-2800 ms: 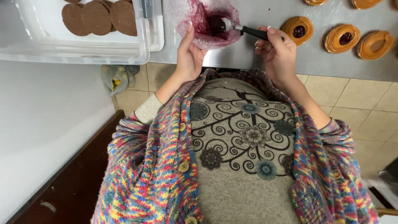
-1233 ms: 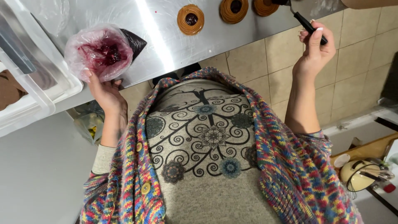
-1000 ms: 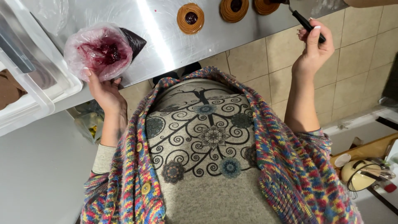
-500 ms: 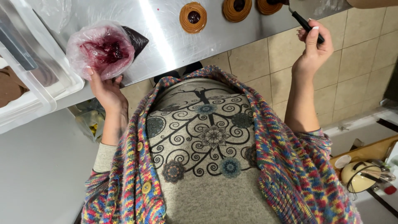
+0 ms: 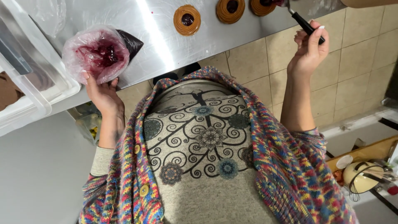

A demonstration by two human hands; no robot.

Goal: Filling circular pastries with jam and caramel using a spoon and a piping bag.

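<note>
The jam bag is sitting upright on the steel counter, at the left, its mouth folded open and dark jam showing inside. Your left hand is cupping its near side, fingers closed on the plastic, so it is leaning on your grip alone; if you are loosening that hold, the bag could slump and spill jam over the counter edge. Your right hand is well apart from it, at the right, pinching the black handle of a spoon whose tip is reaching the farthest-right cookie. Jam could be dripping off that tip beside the ring. Two more filled cookies are lying between.
</note>
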